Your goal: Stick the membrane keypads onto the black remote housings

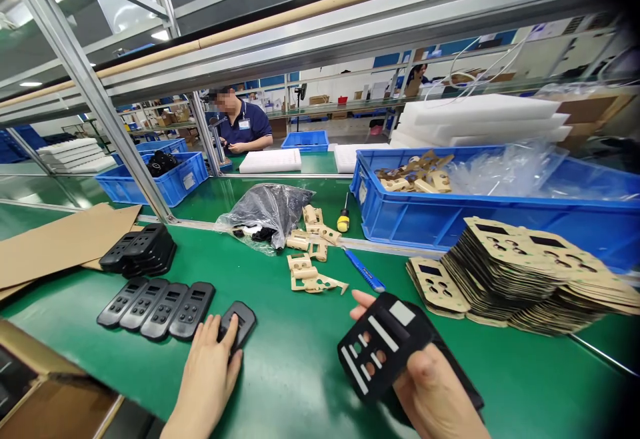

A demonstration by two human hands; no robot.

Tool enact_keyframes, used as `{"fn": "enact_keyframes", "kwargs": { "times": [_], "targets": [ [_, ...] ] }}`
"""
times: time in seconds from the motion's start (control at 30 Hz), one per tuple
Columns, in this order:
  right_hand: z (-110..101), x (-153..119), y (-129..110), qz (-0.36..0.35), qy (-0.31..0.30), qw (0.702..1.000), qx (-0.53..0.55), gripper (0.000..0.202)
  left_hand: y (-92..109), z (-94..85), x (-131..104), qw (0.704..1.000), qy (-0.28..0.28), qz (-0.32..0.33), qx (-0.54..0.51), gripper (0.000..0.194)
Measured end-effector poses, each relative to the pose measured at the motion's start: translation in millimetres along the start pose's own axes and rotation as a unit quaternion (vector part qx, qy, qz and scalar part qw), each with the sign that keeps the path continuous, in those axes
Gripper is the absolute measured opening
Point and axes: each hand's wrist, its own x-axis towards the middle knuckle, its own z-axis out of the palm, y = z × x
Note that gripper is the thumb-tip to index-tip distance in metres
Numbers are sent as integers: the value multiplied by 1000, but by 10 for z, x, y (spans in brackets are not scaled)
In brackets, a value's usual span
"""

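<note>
Black panel tilts in raised right grip.

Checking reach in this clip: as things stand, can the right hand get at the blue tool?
Probably not while full: the right hand holds a black panel, though the blue tool lies uncovered just beyond it.

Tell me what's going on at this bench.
At a green table, a person's left hand touches a black panel, beside four similar panels lying in a row. The right hand holds up a tilted black sheet with cutouts and white strips. Stacked beige sheets lie to the right, near a large blue bin.
</note>
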Motion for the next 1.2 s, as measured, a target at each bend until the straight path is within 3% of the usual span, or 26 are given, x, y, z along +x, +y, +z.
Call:
{"fn": "enact_keyframes", "kwargs": {
  "times": [0.13, 0.23, 0.3, 0.47, 0.53, 0.63, 0.73, 0.87, 1.07, 1.2],
  "targets": [
    [237, -97, 33, 33, -53, 998, -7, 82, 281, -112, -147, 979, -24, -39, -196, 77],
    [330, -128, 78, 37, -97, 994, -21, 87, 411, -109, -202, 934, -28, -38, -353, 83],
    [339, -130, 114, 34, -110, 993, -40, 86, 470, -84, -226, 874, -52, -35, -482, 73],
    [311, -125, 159, 57, -109, 991, -54, 81, 639, -53, -270, 659, -111, -113, -735, 57],
    [320, -126, 155, 85, -104, 990, -35, 76, 711, -48, -285, 598, -124, -142, -779, 54],
    [353, -122, 142, 123, -91, 988, 20, 68, 790, -36, -305, 535, -128, -175, -816, 48],
    [388, -112, 128, 153, -78, 982, 84, 60, 819, -25, -326, 504, -138, -180, -833, 50],
    [397, -94, 111, 187, -66, 972, 129, 52, 816, -26, -354, 497, -158, -121, -844, 76],
    [368, -64, 109, 204, -49, 967, 148, 49, 806, -88, -385, 487, -166, -143, -845, 61],
    [375, -44, 150, 192, -44, 975, 106, 52, 789, -144, -398, 458, -176, -182, -852, 50]
  ]
}}
